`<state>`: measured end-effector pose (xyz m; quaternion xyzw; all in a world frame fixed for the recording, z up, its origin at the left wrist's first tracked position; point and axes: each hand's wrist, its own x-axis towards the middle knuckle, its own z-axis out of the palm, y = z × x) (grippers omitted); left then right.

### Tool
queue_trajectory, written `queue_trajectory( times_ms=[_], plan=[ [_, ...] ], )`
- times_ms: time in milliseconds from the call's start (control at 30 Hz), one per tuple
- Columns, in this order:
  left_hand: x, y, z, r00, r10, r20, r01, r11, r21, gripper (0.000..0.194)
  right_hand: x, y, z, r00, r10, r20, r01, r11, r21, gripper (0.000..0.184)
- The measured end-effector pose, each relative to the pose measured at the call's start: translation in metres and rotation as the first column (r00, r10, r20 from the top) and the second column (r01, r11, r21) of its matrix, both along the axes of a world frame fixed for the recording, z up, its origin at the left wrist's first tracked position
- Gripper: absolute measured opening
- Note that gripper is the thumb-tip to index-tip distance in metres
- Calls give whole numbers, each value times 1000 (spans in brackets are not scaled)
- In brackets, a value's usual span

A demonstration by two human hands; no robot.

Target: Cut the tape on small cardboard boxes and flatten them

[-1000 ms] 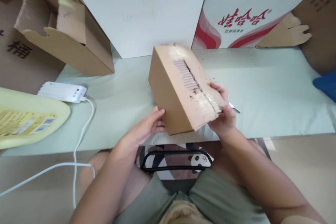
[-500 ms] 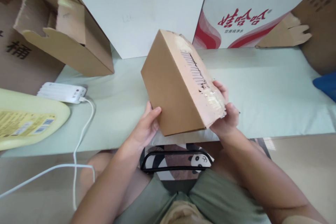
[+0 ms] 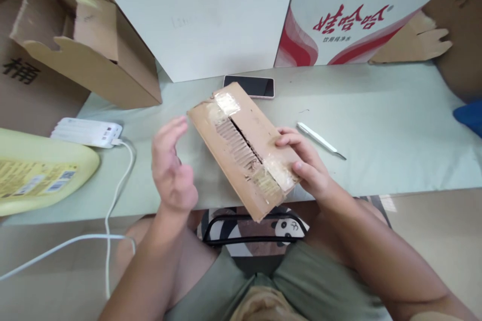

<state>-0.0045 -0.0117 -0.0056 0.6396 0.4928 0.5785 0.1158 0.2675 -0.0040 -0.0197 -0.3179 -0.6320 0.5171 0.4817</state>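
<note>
A brown cardboard box (image 3: 259, 128) is tilted above the front of the table, its taped, torn face turned up towards me. Ridged corrugation and a dark slit show along that face. My right hand (image 3: 307, 160) grips the box at its right end, fingers on top and the rest hidden beneath. To the left of the box, my left hand (image 3: 173, 170) is raised and apart from it, fingers loosely curved with nothing in them. A white pen-like craft knife (image 3: 320, 139) lies just beyond my right hand. Behind the box lies a phone (image 3: 259, 87).
An opened cardboard carton (image 3: 135, 65), a white box (image 3: 211, 20) and a red-and-white carton (image 3: 339, 35) line the back. At left are a power bank (image 3: 88, 132) with a white cable (image 3: 122, 180) and a yellow bottle (image 3: 45, 170). A blue object (image 3: 470, 119) is at the right edge.
The box has been turned so its taped face points up, and it sits lower. My left hand has let go and moved left. The phone and the craft knife have come into view.
</note>
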Motion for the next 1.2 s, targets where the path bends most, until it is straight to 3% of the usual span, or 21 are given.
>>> queue_trajectory(
  times_ms=[67,133,367,467,533,600,667,700,767,867,933,1000,1067,1100,1133,1200],
  plan=[
    [5,-1,-2,976,-121,-182,143,983,116,45,0,-2,4,997,47,56,-47,999,0,40],
    [10,0,-3,941,-163,-296,201,974,101,39,0,-4,8,993,64,102,-64,998,-6,39],
    [16,-2,-3,940,-135,-315,172,981,92,36,9,-9,21,977,38,208,-37,999,-7,32],
    [16,-3,-4,941,-128,-313,168,980,106,36,26,-2,18,954,-118,274,140,988,-62,28],
    [17,-3,-4,941,-125,-315,166,980,107,36,42,7,11,843,-319,434,374,927,-45,28],
    [17,-3,-5,940,-116,-320,153,984,92,36,57,17,3,611,-432,664,533,844,59,34],
    [18,-3,-6,941,-110,-320,143,986,81,37,69,25,-6,367,-396,842,551,821,147,43],
    [18,-2,-7,943,-108,-314,140,987,82,37,73,29,-9,285,-356,890,538,828,159,44],
    [19,-2,-7,949,-105,-296,139,986,96,36,76,32,-12,221,-295,930,513,846,147,37],
    [20,-2,-7,954,-97,-285,130,987,99,35,68,29,-4,262,-312,913,521,843,138,21],
    [21,-3,-7,953,-104,-286,134,987,86,35,57,16,12,397,-498,771,583,786,207,14],
    [20,-3,-7,954,-114,-276,141,987,79,35,44,-6,33,553,-730,402,667,677,311,7],
    [19,-3,-7,955,-110,-276,137,987,79,36,33,-32,55,667,-744,30,664,613,428,11],
    [19,-3,-8,954,-103,-283,130,988,80,37,28,-44,64,726,-686,-50,623,625,470,11],
    [19,-3,-8,951,-96,-295,124,989,80,38,24,-56,72,786,-617,-23,550,683,480,10],
    [19,-3,-9,944,-86,-319,117,990,80,41,17,-71,81,869,-472,148,355,803,479,9]
  ],
)
